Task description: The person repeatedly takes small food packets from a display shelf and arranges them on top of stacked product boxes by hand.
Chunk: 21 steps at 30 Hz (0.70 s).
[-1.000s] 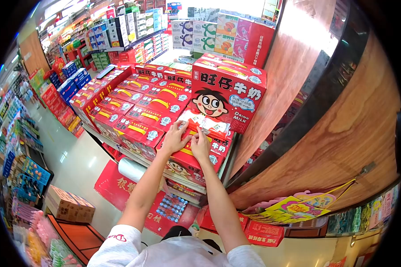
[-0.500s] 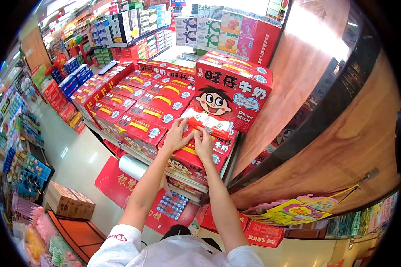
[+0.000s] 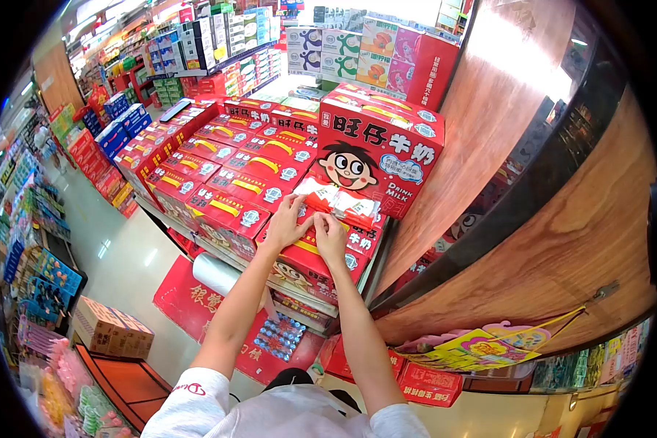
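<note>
My left hand (image 3: 287, 223) rests over the top of a red milk carton box (image 3: 310, 261), its fingers partly stretched and the thumb apart from the index finger. Its fingertips are by the left end of a pair of red-and-white packets (image 3: 337, 201) lying on that box. Beside it, my right hand (image 3: 330, 238) has its fingers curled and pressed together just below the packets. What may be between those fingers is hidden. A yellow handle strip (image 3: 308, 247) shows on the box top between the hands. Behind the packets stands an upright red milk box (image 3: 378, 157) with a cartoon face.
Rows of red milk boxes (image 3: 235, 182) fill the display to the left. A wooden panel (image 3: 482, 124) rises close on the right. Below lie a white plastic roll (image 3: 216, 271), a pack of blue-capped bottles (image 3: 279, 337) and a brown carton (image 3: 113, 328).
My right hand has drawn slightly down and left, and its fingers look more curled. My left hand stays beside the packets. The view has shifted a little.
</note>
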Each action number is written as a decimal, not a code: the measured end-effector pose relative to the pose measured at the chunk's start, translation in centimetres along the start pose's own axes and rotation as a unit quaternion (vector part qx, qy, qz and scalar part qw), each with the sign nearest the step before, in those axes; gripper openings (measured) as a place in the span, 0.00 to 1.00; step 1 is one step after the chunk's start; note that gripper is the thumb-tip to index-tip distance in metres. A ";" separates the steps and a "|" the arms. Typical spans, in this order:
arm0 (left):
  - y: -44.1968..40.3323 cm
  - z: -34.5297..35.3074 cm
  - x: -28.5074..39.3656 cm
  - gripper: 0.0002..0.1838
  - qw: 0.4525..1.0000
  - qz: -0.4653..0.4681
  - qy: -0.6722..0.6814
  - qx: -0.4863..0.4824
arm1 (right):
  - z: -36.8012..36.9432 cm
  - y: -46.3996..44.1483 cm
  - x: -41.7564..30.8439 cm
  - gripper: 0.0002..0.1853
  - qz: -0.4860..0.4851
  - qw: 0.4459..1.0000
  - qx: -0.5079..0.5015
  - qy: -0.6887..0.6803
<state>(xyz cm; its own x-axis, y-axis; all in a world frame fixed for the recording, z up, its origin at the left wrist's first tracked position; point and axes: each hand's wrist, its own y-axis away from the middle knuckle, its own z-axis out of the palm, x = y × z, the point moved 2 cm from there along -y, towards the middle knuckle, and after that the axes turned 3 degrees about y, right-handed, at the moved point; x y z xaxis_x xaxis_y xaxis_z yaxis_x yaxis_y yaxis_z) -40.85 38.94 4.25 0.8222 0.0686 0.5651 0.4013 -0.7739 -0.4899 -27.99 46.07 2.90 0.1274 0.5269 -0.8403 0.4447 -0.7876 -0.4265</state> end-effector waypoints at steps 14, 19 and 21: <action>0.5 -0.6 1.1 0.23 0.998 -0.012 0.040 0.040 | 0.1 -0.1 0.2 0.16 -0.020 1.000 0.001 0.021; 1.1 0.0 1.0 0.19 0.995 0.099 -0.019 0.008 | -1.2 1.2 -1.4 0.16 0.035 0.998 -0.056 -0.008; 1.3 -0.3 1.6 0.17 0.996 0.092 -0.019 0.007 | -0.7 3.0 -0.9 0.18 0.003 1.000 -0.011 -0.009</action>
<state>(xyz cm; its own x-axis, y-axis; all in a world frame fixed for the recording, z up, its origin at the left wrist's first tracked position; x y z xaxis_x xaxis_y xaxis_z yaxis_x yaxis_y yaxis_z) -39.13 37.84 4.70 0.8966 -0.0488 0.4401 0.2484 -0.7673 -0.5912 -26.18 43.47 2.63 0.1139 0.5166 -0.8486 0.4626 -0.7835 -0.4148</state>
